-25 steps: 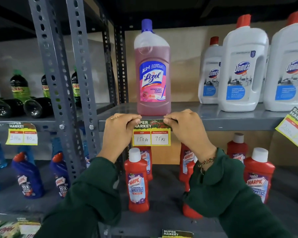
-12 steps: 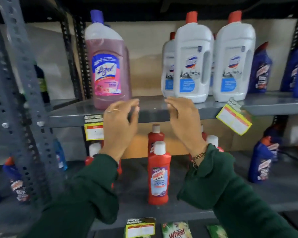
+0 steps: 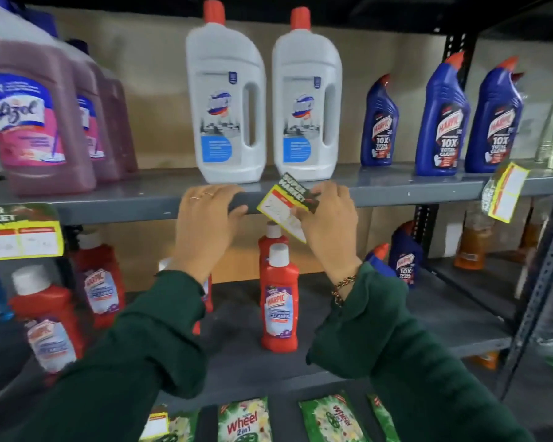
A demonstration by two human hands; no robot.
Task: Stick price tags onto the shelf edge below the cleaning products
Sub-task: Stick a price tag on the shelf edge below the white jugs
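A tilted yellow and black price tag (image 3: 283, 202) hangs at the grey shelf edge (image 3: 412, 196) below two white Domex bottles (image 3: 227, 103). My right hand (image 3: 328, 224) pinches this tag's right side. My left hand (image 3: 206, 224) rests with its fingers on the shelf edge just left of the tag and holds nothing. A straight price tag (image 3: 20, 232) is stuck on the edge under the pink Lizol bottles (image 3: 32, 122) at the left. Another tag (image 3: 505, 193) hangs crooked at the right under the blue Harpic bottles (image 3: 441, 119).
Red Harpic bottles (image 3: 279, 301) stand on the shelf below, between my forearms. Green Wheel packets (image 3: 245, 421) lie on the lowest shelf. A perforated steel upright (image 3: 546, 275) runs down the right side. An orange bottle (image 3: 471, 247) stands behind it.
The view has shifted right from the Lizol tag to the Domex bottles. My hands left the stuck tag, and my right hand now holds the tilted tag below the Domex bottles.
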